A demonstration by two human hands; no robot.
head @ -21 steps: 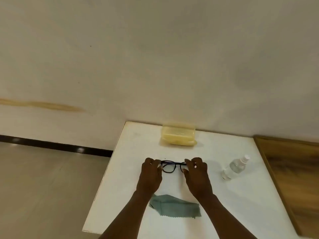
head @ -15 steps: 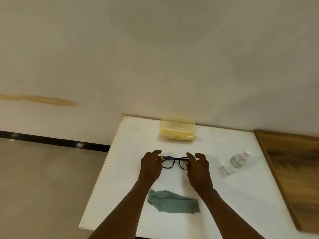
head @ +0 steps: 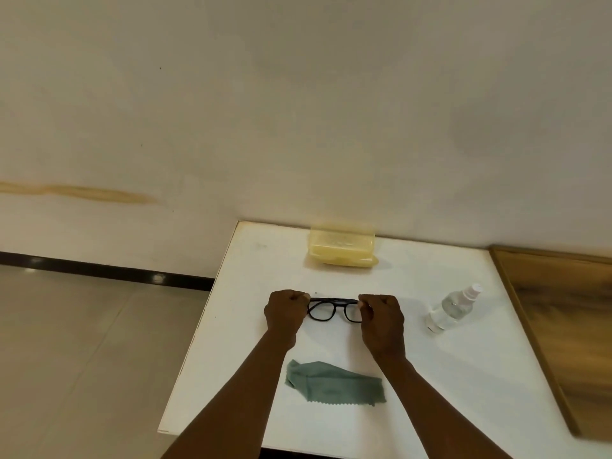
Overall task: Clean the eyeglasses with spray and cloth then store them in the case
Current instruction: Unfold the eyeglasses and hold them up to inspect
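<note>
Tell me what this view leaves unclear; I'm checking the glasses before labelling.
Head view:
- Eyeglasses: temples and hinges hidden by the left hand and right hand.
- Case: translucent and blurred; contents unreadable.
- Spray bottle: fill level too small to judge.

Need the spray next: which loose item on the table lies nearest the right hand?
The spray bottle, just beyond the right hand; cloth and case lie farther.

Head-worn view, looking forward-down — table point(head: 251, 359) near

glasses point(head: 332, 309): black, held up at both ends
cloth point(head: 334, 384): green, crumpled, near
spray bottle point(head: 452, 308): clear, lying right
case point(head: 341, 248): yellow, shut, far
</note>
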